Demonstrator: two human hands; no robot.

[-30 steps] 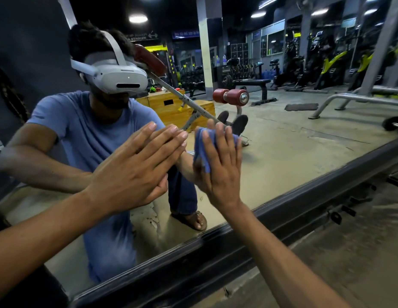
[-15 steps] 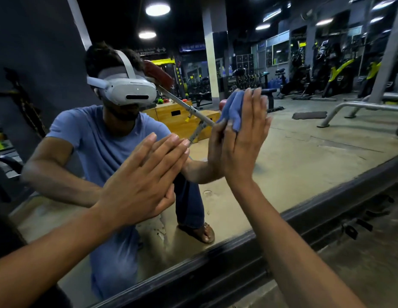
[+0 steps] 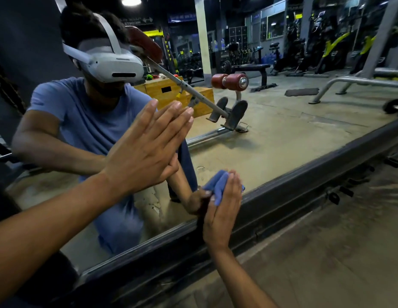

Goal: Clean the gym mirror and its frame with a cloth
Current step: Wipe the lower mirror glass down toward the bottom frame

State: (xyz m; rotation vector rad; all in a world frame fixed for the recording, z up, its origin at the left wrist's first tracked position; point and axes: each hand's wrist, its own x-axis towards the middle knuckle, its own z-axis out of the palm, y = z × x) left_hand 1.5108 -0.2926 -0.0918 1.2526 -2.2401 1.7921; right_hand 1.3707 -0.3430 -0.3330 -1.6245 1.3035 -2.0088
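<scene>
The large gym mirror fills most of the view, with its dark metal frame running along the bottom from lower left to upper right. My left hand lies flat against the glass, fingers straight and together. My right hand presses a folded blue cloth against the glass low down, just above the bottom frame, with straight fingers over the cloth. The reflection shows a person in a blue shirt kneeling at the mirror.
The grey concrete floor lies below the frame at the lower right. Small black brackets sit along the frame's base. Gym benches, wooden boxes and machines appear only as reflections in the glass.
My right hand has swept the cloth up the glass and then down to just above the bottom frame. My left hand has stayed flat on the mirror.
</scene>
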